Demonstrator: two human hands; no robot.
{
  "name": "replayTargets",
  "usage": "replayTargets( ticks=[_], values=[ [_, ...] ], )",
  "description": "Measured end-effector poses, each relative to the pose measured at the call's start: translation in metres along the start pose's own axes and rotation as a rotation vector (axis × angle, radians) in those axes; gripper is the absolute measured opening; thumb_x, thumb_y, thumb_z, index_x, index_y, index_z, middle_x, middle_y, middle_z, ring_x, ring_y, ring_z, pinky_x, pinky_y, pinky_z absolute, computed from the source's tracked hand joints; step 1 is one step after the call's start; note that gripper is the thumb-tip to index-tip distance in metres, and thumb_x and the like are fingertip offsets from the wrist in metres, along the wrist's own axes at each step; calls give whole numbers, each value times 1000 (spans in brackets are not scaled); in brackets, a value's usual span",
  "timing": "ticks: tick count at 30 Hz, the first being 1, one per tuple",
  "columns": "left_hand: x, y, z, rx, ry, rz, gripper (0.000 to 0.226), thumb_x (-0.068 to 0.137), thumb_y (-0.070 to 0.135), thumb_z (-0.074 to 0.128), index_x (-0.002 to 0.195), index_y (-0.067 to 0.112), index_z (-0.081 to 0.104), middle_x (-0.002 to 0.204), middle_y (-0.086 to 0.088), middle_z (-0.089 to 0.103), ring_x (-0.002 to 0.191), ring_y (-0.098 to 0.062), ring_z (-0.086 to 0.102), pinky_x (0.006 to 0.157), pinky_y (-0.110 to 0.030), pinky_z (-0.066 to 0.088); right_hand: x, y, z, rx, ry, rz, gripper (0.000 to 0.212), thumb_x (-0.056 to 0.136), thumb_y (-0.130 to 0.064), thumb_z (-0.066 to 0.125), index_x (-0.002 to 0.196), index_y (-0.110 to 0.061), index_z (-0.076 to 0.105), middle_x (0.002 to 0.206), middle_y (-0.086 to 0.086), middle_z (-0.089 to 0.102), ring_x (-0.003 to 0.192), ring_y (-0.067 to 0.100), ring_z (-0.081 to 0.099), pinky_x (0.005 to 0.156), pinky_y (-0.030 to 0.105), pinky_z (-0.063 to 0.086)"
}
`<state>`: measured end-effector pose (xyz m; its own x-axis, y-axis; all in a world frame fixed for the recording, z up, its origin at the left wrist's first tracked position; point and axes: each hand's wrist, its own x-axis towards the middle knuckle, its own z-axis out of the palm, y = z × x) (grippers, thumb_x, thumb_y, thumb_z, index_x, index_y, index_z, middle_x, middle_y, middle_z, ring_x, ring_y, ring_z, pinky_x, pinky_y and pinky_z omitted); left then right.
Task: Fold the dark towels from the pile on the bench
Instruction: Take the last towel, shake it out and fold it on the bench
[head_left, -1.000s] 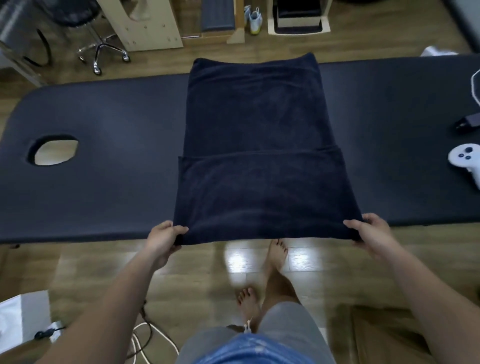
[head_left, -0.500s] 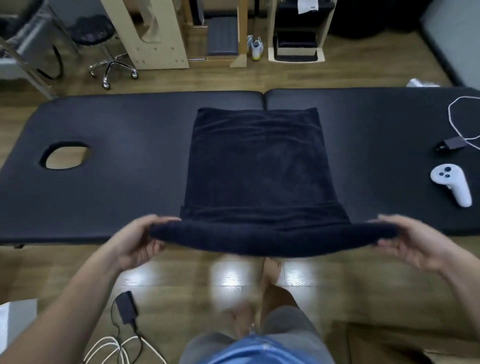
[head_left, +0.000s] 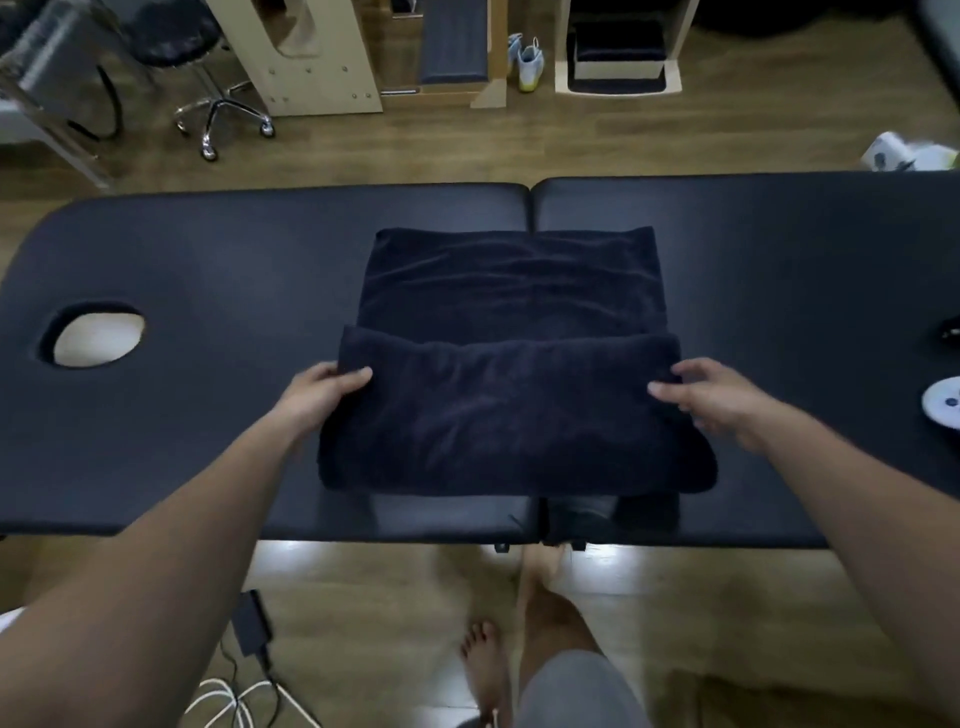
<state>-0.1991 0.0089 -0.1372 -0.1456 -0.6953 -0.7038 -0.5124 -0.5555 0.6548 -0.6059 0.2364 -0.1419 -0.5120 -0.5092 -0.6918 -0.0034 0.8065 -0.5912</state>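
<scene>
Site: a black padded counter (head_left: 208, 270) with a face hole (head_left: 96, 338) at its left end. We stand at the near long side, barefoot on a wood floor.

Dark towel (head_left: 511, 415): it lies in the middle of the counter, across the centre seam. The near part is doubled over the far part. The flap's leading edge sits roughly halfway up, and a band of single layer shows beyond it.

Left hand (head_left: 322, 389): it pinches the left end of the leading edge, thumb on top and fingers curled beneath.

Right hand (head_left: 711, 395): it pinches the right end the same way, thumb on top. The picture is slightly blurred here, so the grip looks looser.

Why held so: with one hand at each corner we keep the edge taut and square. That should stop the flap sagging in the middle or skewing.

Why placed so: centred and crosswise, the towel has flat support under its whole width. Both ends are in easy reach.

Step, as we judge it: mid-fold, with the flap not yet matched to the far hem.

Next move calls for: laying both corners on the far corners together, then smoothing.

Risk: the near fold bulges. Thick pile may trap air or creep.

Pile: none in view.

Nearby: a white controller (head_left: 943, 402) lies at the right edge of the counter, well apart from the towel.
</scene>
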Motion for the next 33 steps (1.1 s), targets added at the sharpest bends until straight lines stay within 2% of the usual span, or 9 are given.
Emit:
replayTargets(
  ticks=[3,6,9,16,19,21,23,28,33],
  values=[
    [-7,-25,15,81,-6,-48,41,76,42,84,107,19,72,108,-3,76,99,-23,72,97,-41,54,12,21,18,-99,89,24,72,72,-39,86,127,-19,45,117,-3,56,105,20,57,92,37,47],
    [-9,-27,21,-44,103,96,17,90,29,72,102,17,73,105,-5,76,97,-21,72,91,-39,55,6,34,22,57,114,17,45,81,-28,79,120,-13,60,109,-2,68,95,17,64,81,35,52],
    [-17,-31,19,-123,76,135,21,94,32,66,109,19,72,108,0,76,99,-16,72,87,-34,54,-9,51,23,140,111,-30,28,88,-27,72,114,-19,66,99,-9,70,91,14,66,74,33,52],
    [-27,-72,19,159,151,8,25,93,50,62,104,29,70,103,8,74,99,-18,68,93,-41,53,-41,81,35,138,156,-59,41,87,-47,67,122,-27,60,114,-8,66,107,20,63,91,42,51],
    [-40,-90,22,65,170,-33,33,94,53,59,108,25,69,108,5,73,101,-19,68,93,-39,53,-67,99,37,-3,33,-141,69,74,-53,73,136,-34,48,120,-16,61,113,12,57,98,40,46],
    [-55,-102,19,-10,95,-38,38,93,55,60,116,26,65,114,7,72,105,-16,67,98,-39,51,-81,112,39,-54,-32,-150,86,71,-40,84,142,-37,37,123,-20,55,115,8,52,102,39,44],
    [-68,-113,13,-94,33,-41,43,91,50,64,124,22,58,119,7,69,107,-15,66,100,-40,50,-89,126,41,-44,-6,-155,87,70,-38,86,143,-33,38,122,-18,57,115,10,55,102,39,46],
    [-100,-154,9,-138,30,-196,44,83,25,79,119,10,59,114,-11,72,98,-27,70,78,-40,56,-115,147,54,44,41,-112,56,80,-20,81,129,-21,56,112,-6,66,110,19,62,90,33,48],
    [-142,-173,-4,-101,52,-268,46,80,10,79,116,5,52,101,-22,72,79,-30,67,63,-36,51,-157,173,47,122,20,45,68,67,-20,87,128,-12,58,107,-1,69,95,17,66,75,31,51]
  ],
)
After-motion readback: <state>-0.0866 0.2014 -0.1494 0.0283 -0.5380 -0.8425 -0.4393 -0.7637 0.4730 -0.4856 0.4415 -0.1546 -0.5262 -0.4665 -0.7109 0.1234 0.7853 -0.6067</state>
